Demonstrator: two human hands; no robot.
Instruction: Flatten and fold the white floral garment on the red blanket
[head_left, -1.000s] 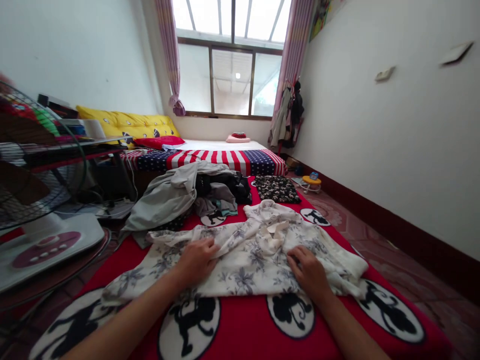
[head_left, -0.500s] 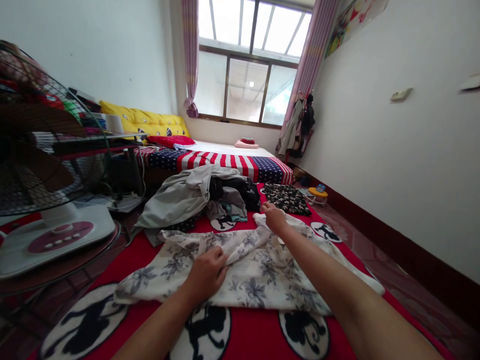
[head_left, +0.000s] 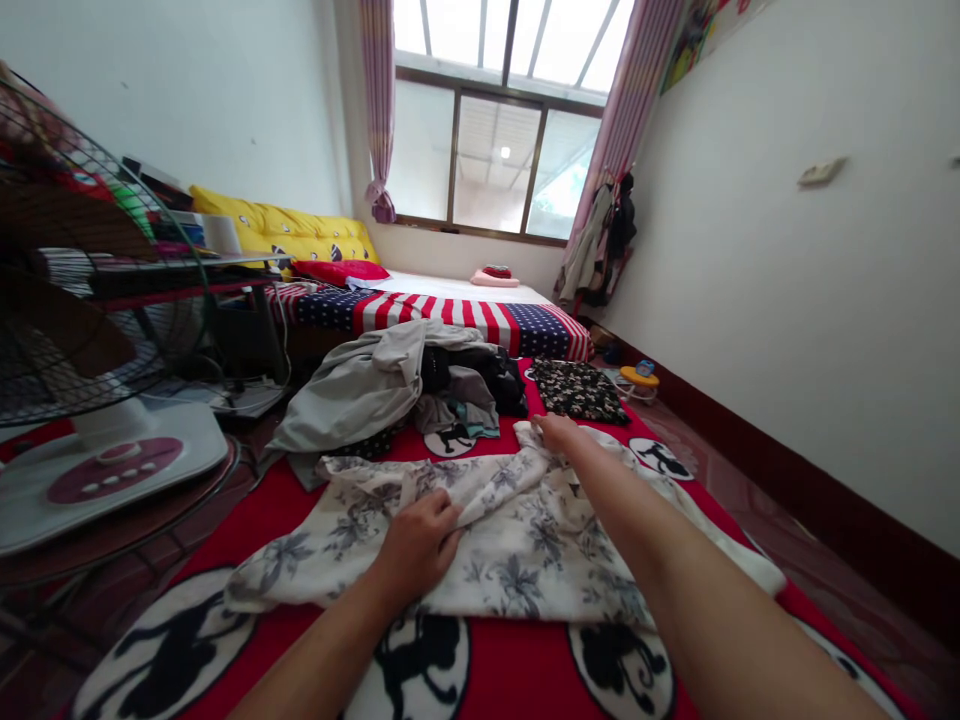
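A white shirt (head_left: 517,575) with a grey floral print lies spread across a red blanket (head_left: 517,665) patterned with black monkey figures in pale circles. My left hand (head_left: 421,540) rests on the middle of the shirt, its fingers curled and pressed together over a fold. Farther forward, my right hand (head_left: 556,434) is at the shirt's far edge beside a raised corner, fingers closed on the cloth there. Its fingertips are partly hidden by the hand itself. A diagonal fold of the shirt runs between both hands.
Beyond the shirt lies a heap of grey and black clothes (head_left: 367,385), and to its right a folded black floral garment (head_left: 577,390). A fan (head_left: 112,470) stands on a round stool at left. A bed (head_left: 450,312) and a yellow-topped stool (head_left: 639,377) are farther back.
My right hand has lowered slightly at the shirt's far edge and its fingers point more to the left. My left hand stays on the shirt. The view has shifted slightly.
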